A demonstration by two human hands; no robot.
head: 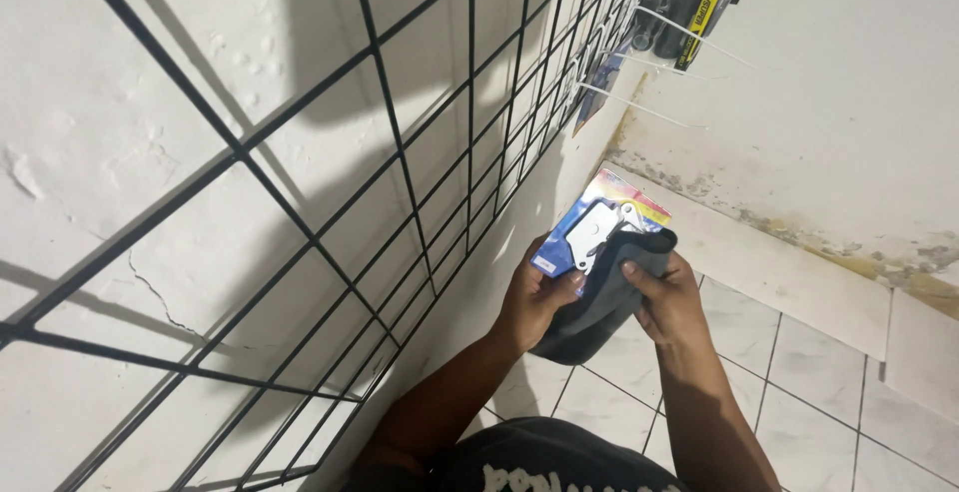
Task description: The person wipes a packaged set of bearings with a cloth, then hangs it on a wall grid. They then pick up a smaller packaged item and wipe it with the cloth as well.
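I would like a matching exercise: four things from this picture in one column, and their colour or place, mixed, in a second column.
1. wire grid
2. blister pack
3. cloth
4. floor tiles

a. dark grey, under the pack, in both hands
b. white, below the hands
c. black, on the white wall
d. blue card, held by the left hand

Pairs: 1-c, 2-d, 3-a, 4-b

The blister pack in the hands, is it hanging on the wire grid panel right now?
No, the blister pack is off the wire grid panel, held with a dark cloth between the left hand and right hand.
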